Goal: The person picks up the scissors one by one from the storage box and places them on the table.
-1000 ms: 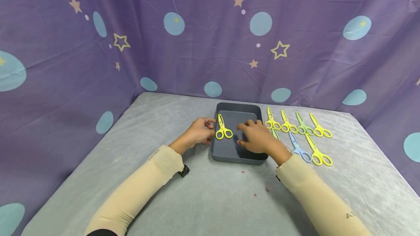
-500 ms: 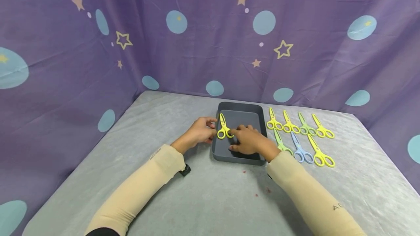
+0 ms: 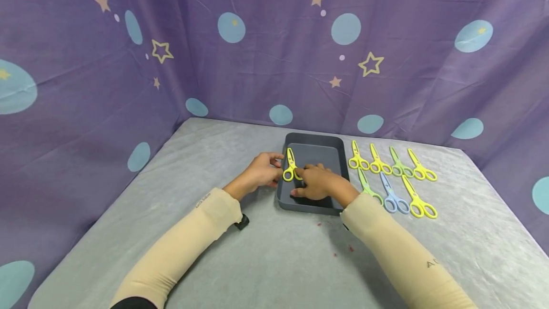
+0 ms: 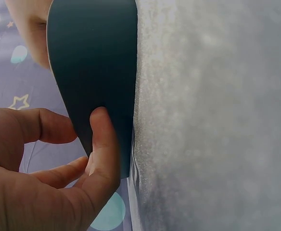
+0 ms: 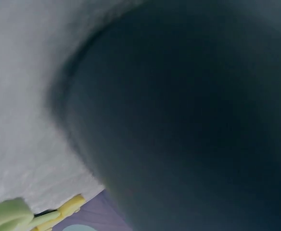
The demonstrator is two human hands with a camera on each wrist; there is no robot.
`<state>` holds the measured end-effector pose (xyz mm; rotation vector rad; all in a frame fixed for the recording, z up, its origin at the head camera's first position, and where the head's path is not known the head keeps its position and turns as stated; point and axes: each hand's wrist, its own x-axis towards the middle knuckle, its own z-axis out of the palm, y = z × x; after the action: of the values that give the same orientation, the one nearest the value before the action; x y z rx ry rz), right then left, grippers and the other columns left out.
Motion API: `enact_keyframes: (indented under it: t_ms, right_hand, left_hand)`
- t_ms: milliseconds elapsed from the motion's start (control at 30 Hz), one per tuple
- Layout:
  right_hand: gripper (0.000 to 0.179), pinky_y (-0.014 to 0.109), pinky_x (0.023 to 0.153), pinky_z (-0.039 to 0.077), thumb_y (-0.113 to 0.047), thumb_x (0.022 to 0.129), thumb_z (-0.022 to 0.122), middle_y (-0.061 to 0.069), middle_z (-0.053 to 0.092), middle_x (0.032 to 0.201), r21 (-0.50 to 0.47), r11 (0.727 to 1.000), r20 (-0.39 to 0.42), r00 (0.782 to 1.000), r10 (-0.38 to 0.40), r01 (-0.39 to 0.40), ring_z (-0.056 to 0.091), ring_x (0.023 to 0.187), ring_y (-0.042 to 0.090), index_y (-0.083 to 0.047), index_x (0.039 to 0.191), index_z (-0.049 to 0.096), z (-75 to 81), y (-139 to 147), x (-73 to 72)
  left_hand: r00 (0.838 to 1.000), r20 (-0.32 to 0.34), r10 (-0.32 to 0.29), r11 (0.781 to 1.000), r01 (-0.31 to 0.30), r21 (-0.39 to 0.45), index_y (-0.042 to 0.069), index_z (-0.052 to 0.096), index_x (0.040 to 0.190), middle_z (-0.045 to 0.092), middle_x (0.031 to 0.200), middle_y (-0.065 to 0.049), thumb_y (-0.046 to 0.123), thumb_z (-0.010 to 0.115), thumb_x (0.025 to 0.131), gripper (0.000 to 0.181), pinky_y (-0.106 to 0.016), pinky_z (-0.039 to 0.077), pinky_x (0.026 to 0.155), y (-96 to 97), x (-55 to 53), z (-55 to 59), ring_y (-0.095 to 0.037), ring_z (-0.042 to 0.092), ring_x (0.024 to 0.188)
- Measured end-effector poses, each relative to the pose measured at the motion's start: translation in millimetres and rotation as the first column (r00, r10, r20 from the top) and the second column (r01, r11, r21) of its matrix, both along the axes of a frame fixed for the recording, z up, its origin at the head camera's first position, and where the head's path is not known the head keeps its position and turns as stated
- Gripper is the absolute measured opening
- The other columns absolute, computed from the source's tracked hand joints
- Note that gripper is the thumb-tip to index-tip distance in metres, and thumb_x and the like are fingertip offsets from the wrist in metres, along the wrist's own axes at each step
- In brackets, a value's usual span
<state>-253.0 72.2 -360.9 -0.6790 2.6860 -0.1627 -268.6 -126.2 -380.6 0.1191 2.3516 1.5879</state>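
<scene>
Yellow child's scissors (image 3: 290, 163) lie in the dark grey tray (image 3: 315, 139) along its left side, blades toward the back wall. My right hand (image 3: 317, 182) reaches down into the tray; its index fingertip touches the right handle loop and partly covers it. The right thumb lies nearer the front, apart from the scissors. My left hand (image 3: 260, 170) is at the tray's left wall. In the left wrist view, fingers of the left hand (image 4: 58, 178) hold the tray wall (image 4: 95, 72), some at the rim and one against the outer face. The right wrist view shows mostly dark tray wall (image 5: 179, 120).
To the tray's right lie several more scissors in two rows: yellow scissors (image 3: 421, 198), blue scissors (image 3: 392, 194), green scissors (image 3: 369, 189) and others behind. A purple patterned curtain (image 3: 274, 61) stands behind the grey cloth-covered table (image 3: 274, 261).
My right hand has moved left across the tray to the scissors' handle, and the scissors have turned slightly, their handles shifting left. The left hand stays at the tray's wall.
</scene>
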Motion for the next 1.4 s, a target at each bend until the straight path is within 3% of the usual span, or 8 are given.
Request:
enact_keyframes:
  t_ms: [333,567,733,833,933,1067,1400]
  right_hand:
    - [0.076,0.064,0.114,0.033,-0.056,0.098,0.061,0.017,0.033,0.162,0.022,1.0,0.013,1.0,-0.006,0.006,0.036,0.141,0.044,-0.025,0.162,0.034,-0.6,-4,0.2]
    - [0.068,0.064,0.112,0.035,-0.056,0.099,0.06,0.016,0.043,0.157,0.067,0.998,-0.022,1.0,0.001,0.0,0.04,0.139,0.043,-0.021,0.156,0.046,3.7,3,0.9]
    - [0.049,0.06,0.099,0.046,-0.052,0.096,0.067,0.013,0.059,0.136,0.045,0.999,-0.106,0.994,0.01,-0.006,0.052,0.118,0.037,-0.018,0.13,0.069,5.2,9,2.3]
    - [0.04,0.056,0.089,0.049,-0.05,0.094,0.071,0.01,0.063,0.122,0.036,0.999,-0.177,0.984,0.022,-0.015,0.054,0.104,0.034,-0.017,0.116,0.072,2.6,9,2.4]
    - [0.046,0.058,0.089,0.051,-0.048,0.094,0.071,0.013,0.062,0.124,0.024,0.999,-0.211,0.977,0.026,-0.021,0.055,0.106,0.037,-0.016,0.128,0.069,-0.8,6,2.3]
    - [0.056,0.061,0.095,0.049,-0.045,0.096,0.07,0.018,0.056,0.136,0.0,1.0,-0.2,0.98,0.019,-0.02,0.053,0.116,0.042,-0.02,0.145,0.058,-3.4,0,0.7]
    - [0.041,0.057,0.092,0.048,-0.037,0.095,0.069,0.018,0.052,0.131,-0.006,1.0,-0.153,0.988,-0.016,0.015,0.047,0.105,0.039,-0.025,0.133,0.062,-6.2,-9,-4.6]
  left_hand:
    - [1.0,0.004,0.002,1.0,-0.002,-0.009,0.007,0.049,0.151,0.056,0.127,-0.015,0.0,0.063,0.092,0.062,-0.038,0.063,0.065,1.9,0.6,1.8,-0.023,0.066,0.076]
    - [1.0,-0.007,0.006,1.0,-0.006,-0.019,0.006,0.05,0.151,0.056,0.124,-0.014,-0.002,0.06,0.091,0.061,-0.037,0.063,0.064,2.2,-0.2,0.2,-0.023,0.067,0.075]
    - [1.0,-0.014,0.018,1.0,-0.019,-0.011,0.006,0.05,0.151,0.056,0.124,-0.014,-0.003,0.059,0.09,0.061,-0.037,0.063,0.063,0.9,-1.2,-0.5,-0.023,0.066,0.076]
    - [1.0,-0.015,0.017,1.0,-0.017,-0.006,0.005,0.05,0.151,0.056,0.124,-0.015,-0.003,0.059,0.091,0.061,-0.038,0.063,0.063,0.0,-0.3,-0.8,-0.023,0.065,0.076]
    - [1.0,-0.011,0.008,1.0,-0.008,0.0,0.005,0.05,0.151,0.056,0.125,-0.015,-0.003,0.059,0.092,0.06,-0.039,0.063,0.064,-0.4,1.0,-1.3,-0.022,0.065,0.076]
    - [1.0,-0.006,0.002,1.0,-0.002,-0.002,0.005,0.049,0.151,0.056,0.127,-0.016,-0.002,0.06,0.093,0.06,-0.04,0.063,0.066,-0.1,2.1,-1.3,-0.022,0.064,0.076]
    - [1.0,0.001,0.01,1.0,-0.01,-0.011,0.007,0.049,0.151,0.055,0.13,-0.016,-0.001,0.059,0.094,0.059,-0.04,0.062,0.065,1.1,1.3,1.1,-0.022,0.064,0.078]
